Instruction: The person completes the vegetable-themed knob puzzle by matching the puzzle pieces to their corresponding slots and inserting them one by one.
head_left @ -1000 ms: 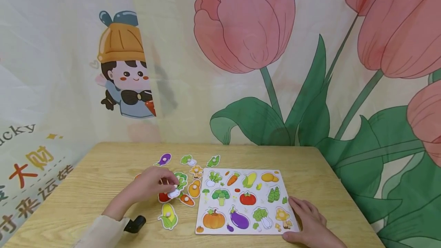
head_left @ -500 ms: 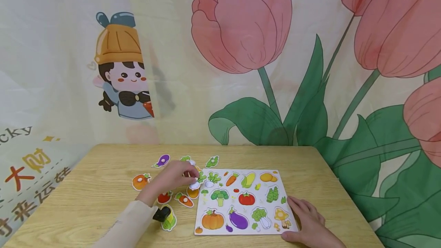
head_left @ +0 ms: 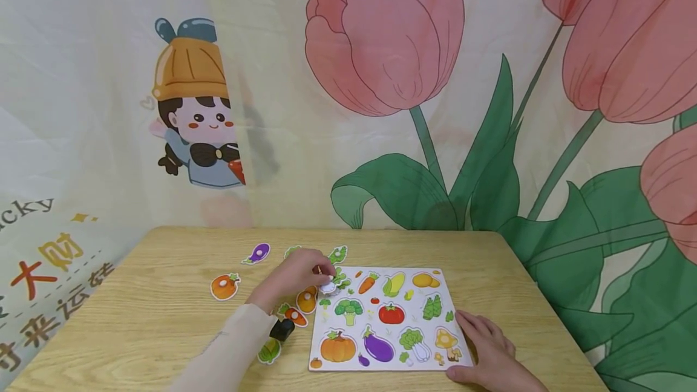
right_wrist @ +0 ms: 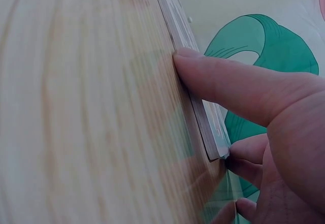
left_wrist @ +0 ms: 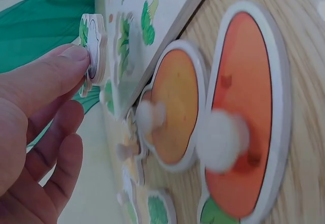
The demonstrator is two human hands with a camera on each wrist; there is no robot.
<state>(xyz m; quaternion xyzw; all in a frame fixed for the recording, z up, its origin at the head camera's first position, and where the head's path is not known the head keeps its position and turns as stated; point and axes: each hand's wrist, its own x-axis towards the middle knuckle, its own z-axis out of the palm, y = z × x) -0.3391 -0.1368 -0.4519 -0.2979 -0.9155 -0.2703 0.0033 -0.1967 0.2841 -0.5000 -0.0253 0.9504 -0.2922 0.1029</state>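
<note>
My left hand (head_left: 299, 276) pinches a flat wooden puzzle piece, a white-bulbed vegetable with green leaves (left_wrist: 94, 51), between thumb and fingers. In the head view this piece overlaps the back left corner of the white vegetable puzzle board (head_left: 414, 304), beside the matching picture. The other fingers of that hand are loosely bent in the left wrist view. My right hand (head_left: 492, 349) grips the board's front right corner, with the thumb (right_wrist: 218, 79) along the front edge and the fingers at the right side. The board lies flat on the table.
Knobbed pieces lie left of the board: an eggplant (head_left: 258, 253), a pumpkin (head_left: 223, 287), a carrot (left_wrist: 244, 66), a yellow-orange vegetable (left_wrist: 177, 102) and a partly covered corn (head_left: 269, 351). A green piece (head_left: 338, 254) lies behind the board. A printed cloth (head_left: 283, 77) hangs behind the wooden table (head_left: 136, 319).
My left hand has picked up the white-bulbed piece from among the loose pieces and carried it right to the board's back left corner. My right hand has stayed at its corner.
</note>
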